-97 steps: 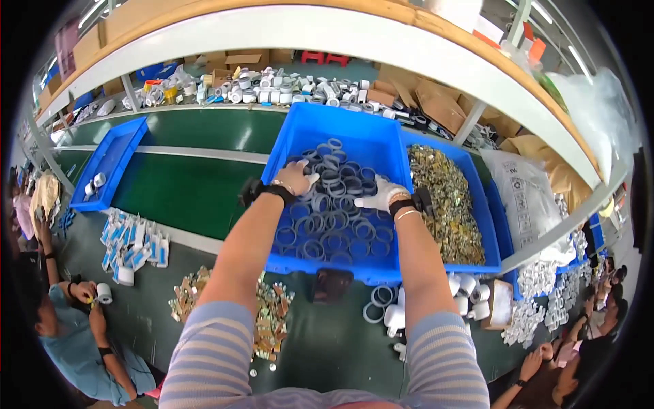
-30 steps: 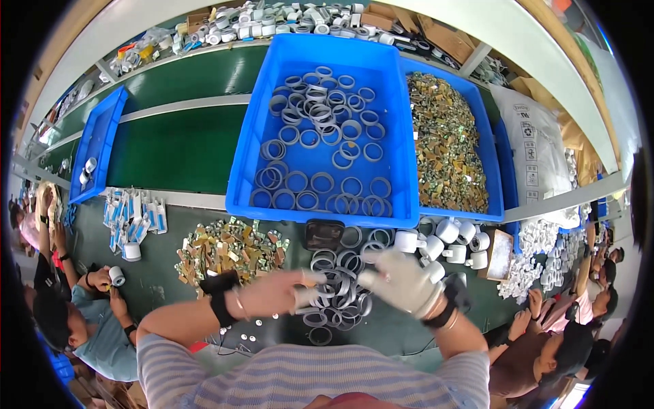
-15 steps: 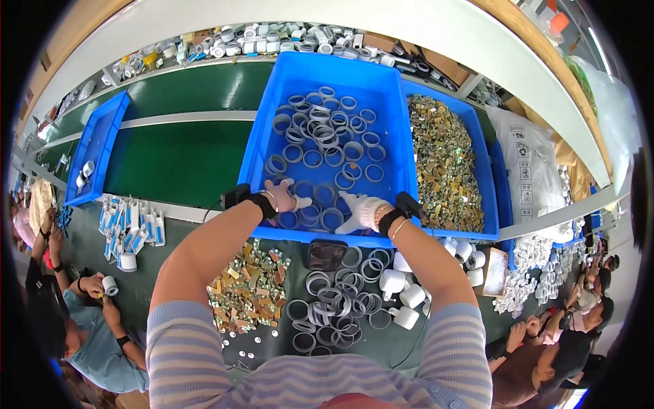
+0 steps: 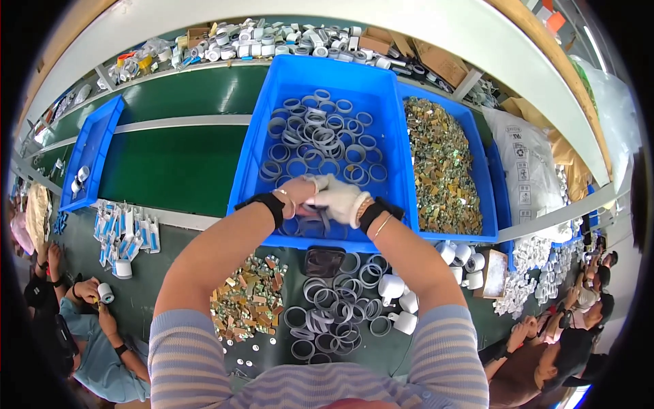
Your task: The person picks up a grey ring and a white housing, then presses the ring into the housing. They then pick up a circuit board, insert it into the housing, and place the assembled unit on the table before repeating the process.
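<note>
Both hands are meeting over the near edge of the large blue bin point(image 4: 402, 136): the bare left hand point(image 4: 298, 196) and the white-gloved right hand point(image 4: 340, 199) are pressing together, fingers closed around a cluster of grey rings point(image 4: 319, 221) that is hanging just below them. How many rings they are clamping cannot be told.

Largest first, the green table point(image 4: 177, 170) is carrying everything. The large blue bin is sitting on it, holding loose grey rings point(image 4: 320, 140) spread across its floor. A second blue bin point(image 4: 477, 163) is touching its right wall and is holding brass-coloured metal pieces point(image 4: 439, 170). A smaller blue tray point(image 4: 92, 150) is lying well apart at the left.

Nearer the person, a pile of grey rings point(image 4: 334, 307) is lying on the table just below the large bin. A heap of brass-coloured pieces point(image 4: 248, 307) is lying beside it on the left, and white cylindrical parts point(image 4: 398, 300) are lying on its right.

At lower left, another person's hands point(image 4: 88, 290) are holding a small white part point(image 4: 105, 293).
</note>
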A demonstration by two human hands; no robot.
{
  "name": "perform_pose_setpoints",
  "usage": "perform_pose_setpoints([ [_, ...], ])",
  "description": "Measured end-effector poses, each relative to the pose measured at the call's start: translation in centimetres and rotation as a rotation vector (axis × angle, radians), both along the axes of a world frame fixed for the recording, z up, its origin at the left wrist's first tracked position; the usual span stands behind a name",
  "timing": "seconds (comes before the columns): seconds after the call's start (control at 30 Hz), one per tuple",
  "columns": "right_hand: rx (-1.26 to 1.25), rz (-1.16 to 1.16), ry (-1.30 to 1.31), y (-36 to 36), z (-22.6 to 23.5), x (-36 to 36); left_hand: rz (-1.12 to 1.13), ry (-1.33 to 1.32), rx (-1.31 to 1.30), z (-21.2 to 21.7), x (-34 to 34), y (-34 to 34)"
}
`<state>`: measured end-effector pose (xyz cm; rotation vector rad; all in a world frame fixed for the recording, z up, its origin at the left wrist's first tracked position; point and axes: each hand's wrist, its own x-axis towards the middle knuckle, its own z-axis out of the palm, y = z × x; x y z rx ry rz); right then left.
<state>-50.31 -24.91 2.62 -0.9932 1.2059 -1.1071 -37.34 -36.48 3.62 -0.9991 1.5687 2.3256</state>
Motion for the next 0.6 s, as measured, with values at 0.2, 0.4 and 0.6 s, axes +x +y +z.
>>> perform_pose_setpoints([
  [0.2,-0.029,-0.249,0.678,3.6,10.4,-0.3,0.030,0.253,-0.135,10.6,-0.7,2.8],
  [0.4,-0.186,-0.352,0.595,16.1,14.4,7.2,0.024,0.478,-0.182,13.4,7.0,14.8],
  [0.6,0.265,-0.336,0.408,23.8,11.2,12.6,-0.213,-0.097,0.109,7.1,11.5,22.2],
])
